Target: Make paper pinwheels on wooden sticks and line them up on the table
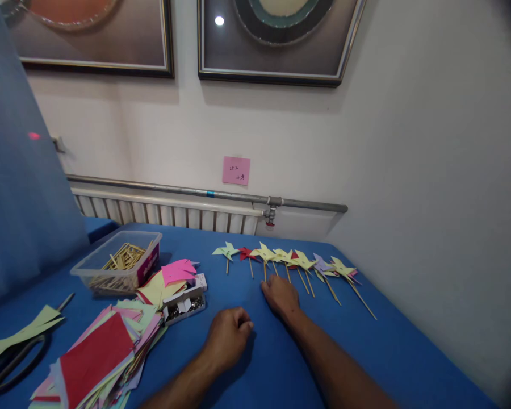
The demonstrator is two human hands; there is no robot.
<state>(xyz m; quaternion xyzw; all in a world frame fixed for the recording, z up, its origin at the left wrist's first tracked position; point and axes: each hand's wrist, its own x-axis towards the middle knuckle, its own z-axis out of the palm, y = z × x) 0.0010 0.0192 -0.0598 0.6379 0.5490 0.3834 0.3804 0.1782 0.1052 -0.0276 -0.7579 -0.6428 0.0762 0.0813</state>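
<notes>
A row of paper pinwheels [286, 258] on wooden sticks lies across the blue table [366, 352], colours pale green, red, yellow and lilac. My right hand [280, 295] rests palm down on the table, fingertips touching the stick ends of the yellow pinwheels near the row's middle; whether it grips a stick is hidden. My left hand [227, 335] sits curled into a loose fist on the cloth, just left of the right hand, with nothing visible in it.
A clear plastic box of wooden sticks [118, 262] stands at left. Beside it are a small box of metal pins [184, 304], a stack of coloured paper squares [106, 352] and black scissors [12, 358]. A radiator [166, 213] and wall lie behind.
</notes>
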